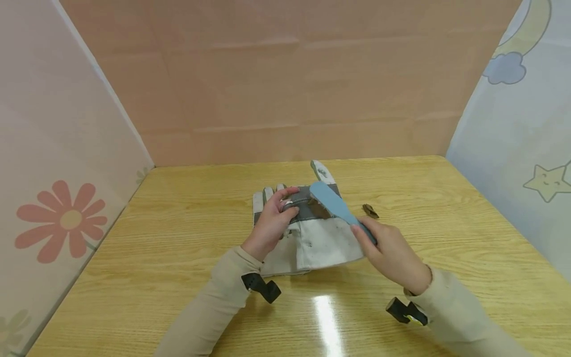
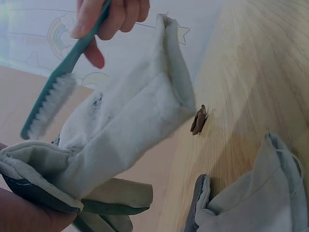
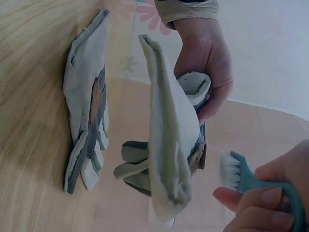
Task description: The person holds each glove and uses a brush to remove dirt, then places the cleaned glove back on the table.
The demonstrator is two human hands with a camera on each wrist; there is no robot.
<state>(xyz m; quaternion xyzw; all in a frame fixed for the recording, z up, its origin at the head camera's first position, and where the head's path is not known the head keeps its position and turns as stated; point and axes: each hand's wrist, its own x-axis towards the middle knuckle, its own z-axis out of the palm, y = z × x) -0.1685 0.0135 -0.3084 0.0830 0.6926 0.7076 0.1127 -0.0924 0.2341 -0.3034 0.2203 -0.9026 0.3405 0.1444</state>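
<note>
My left hand [image 1: 271, 222] grips a white-and-grey work glove [image 1: 330, 244] at its grey band, thumb on top. In the left wrist view this glove [image 2: 128, 130] is raised off the table, its cuff gaping. A blue brush [image 1: 333, 202] is held by the handle in my right hand [image 1: 392, 252], its head over the glove's grey part in the head view. White bristles [image 3: 230, 171] face the glove, a short gap away in the right wrist view. A second matching glove [image 2: 256, 195] lies on the table beneath, partly hidden by the first.
A small crumpled brown piece [image 1: 370, 211] lies on the wooden table [image 1: 178, 223], right of the gloves. Printed panels stand at left and right, and a plain peach one [image 1: 290, 84] closes the back. Black wrist cameras [image 1: 260, 286] hang below both sleeves.
</note>
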